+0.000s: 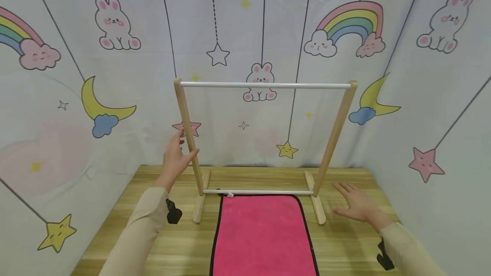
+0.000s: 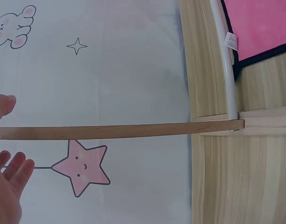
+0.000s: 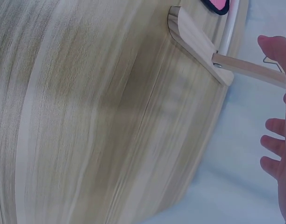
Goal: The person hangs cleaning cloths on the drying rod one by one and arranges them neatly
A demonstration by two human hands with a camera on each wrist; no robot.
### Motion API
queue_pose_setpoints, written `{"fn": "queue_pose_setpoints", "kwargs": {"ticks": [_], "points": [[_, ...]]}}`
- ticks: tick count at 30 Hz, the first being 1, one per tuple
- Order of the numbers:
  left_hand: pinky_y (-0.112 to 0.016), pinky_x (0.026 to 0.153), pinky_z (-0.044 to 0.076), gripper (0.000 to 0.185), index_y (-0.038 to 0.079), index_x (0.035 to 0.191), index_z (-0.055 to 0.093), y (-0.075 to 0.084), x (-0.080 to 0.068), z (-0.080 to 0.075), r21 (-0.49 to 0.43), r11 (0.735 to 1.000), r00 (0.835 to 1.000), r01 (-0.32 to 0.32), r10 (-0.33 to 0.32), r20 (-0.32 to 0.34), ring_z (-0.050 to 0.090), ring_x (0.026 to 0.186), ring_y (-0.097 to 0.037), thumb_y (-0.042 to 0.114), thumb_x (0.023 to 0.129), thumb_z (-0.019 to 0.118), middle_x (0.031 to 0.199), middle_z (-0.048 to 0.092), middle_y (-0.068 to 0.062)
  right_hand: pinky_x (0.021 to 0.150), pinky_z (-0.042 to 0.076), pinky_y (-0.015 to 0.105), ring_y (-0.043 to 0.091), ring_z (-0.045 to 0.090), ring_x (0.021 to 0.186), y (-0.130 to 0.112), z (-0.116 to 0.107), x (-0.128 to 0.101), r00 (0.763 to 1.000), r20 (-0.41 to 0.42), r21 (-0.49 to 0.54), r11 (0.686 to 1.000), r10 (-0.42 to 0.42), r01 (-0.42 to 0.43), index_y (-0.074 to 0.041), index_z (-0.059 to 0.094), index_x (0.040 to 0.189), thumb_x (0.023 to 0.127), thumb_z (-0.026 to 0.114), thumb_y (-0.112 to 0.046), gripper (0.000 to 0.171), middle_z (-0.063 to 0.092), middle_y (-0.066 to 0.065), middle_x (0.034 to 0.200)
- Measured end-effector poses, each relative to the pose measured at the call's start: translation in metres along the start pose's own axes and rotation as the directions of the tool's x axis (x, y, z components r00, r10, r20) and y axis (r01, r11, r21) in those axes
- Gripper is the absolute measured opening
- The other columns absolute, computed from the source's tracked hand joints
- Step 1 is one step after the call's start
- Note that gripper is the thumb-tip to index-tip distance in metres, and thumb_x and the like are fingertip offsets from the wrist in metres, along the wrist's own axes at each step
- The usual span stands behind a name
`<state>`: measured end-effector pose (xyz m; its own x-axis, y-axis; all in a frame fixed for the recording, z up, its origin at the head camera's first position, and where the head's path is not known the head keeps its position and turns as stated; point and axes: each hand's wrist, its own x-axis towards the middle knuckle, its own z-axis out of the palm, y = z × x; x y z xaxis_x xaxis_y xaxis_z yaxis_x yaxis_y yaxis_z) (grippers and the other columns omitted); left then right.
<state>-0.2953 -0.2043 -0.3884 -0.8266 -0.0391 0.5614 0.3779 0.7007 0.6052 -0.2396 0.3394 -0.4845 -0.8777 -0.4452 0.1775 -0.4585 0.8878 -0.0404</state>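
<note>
A small wooden rack (image 1: 334,139) with white crossbars stands upright at the back of the table. Beside its left post (image 1: 186,120) is my left hand (image 1: 175,163), thumb and fingers spread on either side of the wood. In the left wrist view the post (image 2: 119,132) runs between thumb and fingers, which are not curled round it. My right hand (image 1: 356,203) hovers to the right of the rack's right foot (image 1: 317,210), fingers spread and holding nothing. A pink cloth (image 1: 264,233) with black edging lies flat, its far edge at the lower white bar (image 1: 264,192).
The wood-grain table (image 1: 172,246) ends at a white backdrop (image 1: 230,24) printed with rabbits, stars and rainbows, which also covers both sides. A white tag (image 1: 230,195) sticks out at the cloth's far left corner.
</note>
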Motion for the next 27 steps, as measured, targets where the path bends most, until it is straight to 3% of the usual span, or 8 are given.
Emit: {"fn": "queue_pose_setpoints", "kwargs": {"ticks": [5,12,20,27], "points": [[-0.047,0.080,0.050,0.067,-0.002,0.136,0.032,0.002,0.007,0.003,-0.038,0.999,0.999,-0.011,0.010,-0.038,0.053,0.098,-0.036,0.001,0.079,0.067,0.118,0.048,-0.023,0.088,0.039,0.058,0.047,0.045,0.112,-0.002,-0.001,0.002,1.000,-0.009,-0.007,1.000,-0.010,0.010,0.000,0.045,0.130,0.075,0.064,-0.054,0.079,0.047,0.028,0.125],[-0.044,0.076,0.053,0.052,0.000,0.131,0.039,0.005,0.009,0.007,-0.074,0.997,0.998,0.029,-0.033,-0.056,0.054,0.093,-0.032,-0.003,0.083,0.059,0.112,0.050,-0.021,0.087,0.042,0.056,0.044,0.047,0.111,-0.008,-0.004,0.007,1.000,0.009,-0.014,1.000,-0.026,0.027,-0.001,0.045,0.130,0.076,0.061,-0.057,0.079,0.049,0.026,0.124],[-0.042,0.072,0.054,0.052,-0.002,0.132,0.037,0.006,0.010,0.012,-0.034,0.999,0.994,0.033,-0.036,-0.105,0.055,0.092,-0.033,-0.005,0.084,0.057,0.110,0.050,-0.021,0.084,0.045,0.053,0.041,0.052,0.105,-0.020,-0.009,0.019,0.999,0.026,0.029,0.999,-0.026,0.025,-0.003,0.047,0.129,0.075,0.068,-0.045,0.072,0.054,0.023,0.118],[-0.042,0.069,0.054,0.052,-0.003,0.130,0.037,0.007,0.008,0.014,-0.009,1.000,0.994,0.016,-0.017,-0.108,0.056,0.089,-0.033,-0.006,0.083,0.057,0.107,0.050,-0.022,0.085,0.046,0.050,0.037,0.055,0.103,-0.038,-0.013,0.038,0.997,0.064,0.131,0.991,-0.047,0.039,0.001,0.049,0.127,0.077,0.064,-0.048,0.071,0.057,0.022,0.115]]}}
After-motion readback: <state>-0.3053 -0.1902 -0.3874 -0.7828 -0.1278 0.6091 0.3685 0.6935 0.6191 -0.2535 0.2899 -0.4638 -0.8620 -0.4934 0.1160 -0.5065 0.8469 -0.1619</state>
